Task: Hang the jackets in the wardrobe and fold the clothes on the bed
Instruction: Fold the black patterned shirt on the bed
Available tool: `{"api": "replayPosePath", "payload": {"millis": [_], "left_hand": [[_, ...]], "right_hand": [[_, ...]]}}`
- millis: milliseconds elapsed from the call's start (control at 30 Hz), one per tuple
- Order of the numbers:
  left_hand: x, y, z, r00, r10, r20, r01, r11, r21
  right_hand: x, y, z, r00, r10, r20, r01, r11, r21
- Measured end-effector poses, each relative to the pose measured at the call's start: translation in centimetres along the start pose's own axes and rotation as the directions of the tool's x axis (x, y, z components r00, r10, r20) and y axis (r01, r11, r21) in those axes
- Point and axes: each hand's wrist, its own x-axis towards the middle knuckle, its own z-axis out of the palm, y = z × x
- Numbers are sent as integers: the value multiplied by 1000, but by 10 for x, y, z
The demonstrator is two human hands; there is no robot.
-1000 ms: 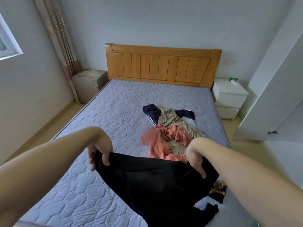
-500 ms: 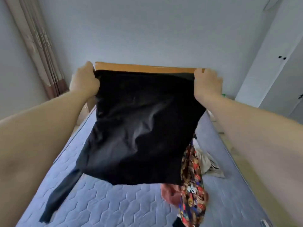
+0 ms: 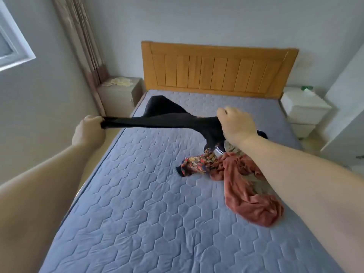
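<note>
On the bed [image 3: 137, 223], near right, a rust garment [image 3: 246, 190] and a patterned garment [image 3: 199, 162] lie crumpled and unfolded. Farther off, the left hand [image 3: 88, 133] and the right hand [image 3: 236, 125] each have their grip clenched round an end of the black garment [image 3: 167, 119], which is stretched in the air above the mattress. Folding looks barely begun, and no folded pile shows.

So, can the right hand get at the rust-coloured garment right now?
Probably not yet: the right hand grips the black garment. The rust-coloured garment lies exposed just below that forearm, so otherwise the way looks free.
</note>
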Motion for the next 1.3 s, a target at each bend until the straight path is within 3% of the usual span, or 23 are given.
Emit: {"api": "replayPosePath", "payload": {"millis": [67, 167, 300, 400, 467, 567, 700, 767, 967, 1100, 1200, 1300], "left_hand": [[-39, -41, 46, 989, -24, 143, 12, 996, 86], [-101, -91, 106, 951, -34, 308, -35, 976, 215], [-169, -143, 165, 865, -98, 492, -105, 923, 370], [-226, -174, 202, 780, -95, 618, -253, 856, 451], [-260, -188, 221, 746, -43, 664, -406, 762, 505], [-290, -202, 236, 665, 62, 744, -634, 574, 518], [-304, -218, 239, 478, 147, 866, -871, 204, 446], [-307, -223, 233, 455, 87, 886, -886, 137, 442], [-320, -228, 211, 418, -34, 908, -879, 235, 414], [-344, -243, 209, 390, -93, 916, -867, 297, 399], [-357, -251, 212, 361, -130, 923, -850, 362, 383], [-371, -257, 215, 312, -214, 926, -766, 520, 378]], "right_hand": [[-35, -34, 43, 979, -18, 203, 15, 1000, 14], [-94, -79, 103, 859, -33, 512, 31, 999, 14], [-169, -130, 164, 695, -25, 719, 22, 1000, 13], [-223, -161, 199, 536, -15, 844, 21, 1000, 4], [-254, -175, 213, 433, -6, 901, 36, 999, -11], [-287, -191, 220, 347, -17, 938, 90, 996, -15], [-311, -206, 216, 299, -35, 954, 95, 995, 6], [-320, -213, 209, 295, -47, 954, 103, 995, 17], [-350, -234, 191, 259, -71, 963, 147, 989, 34], [-373, -249, 188, 177, -85, 980, 113, 991, 65], [-384, -262, 187, 77, -111, 991, 110, 989, 102], [-390, -273, 188, -133, -183, 974, 121, 972, 200]]}}
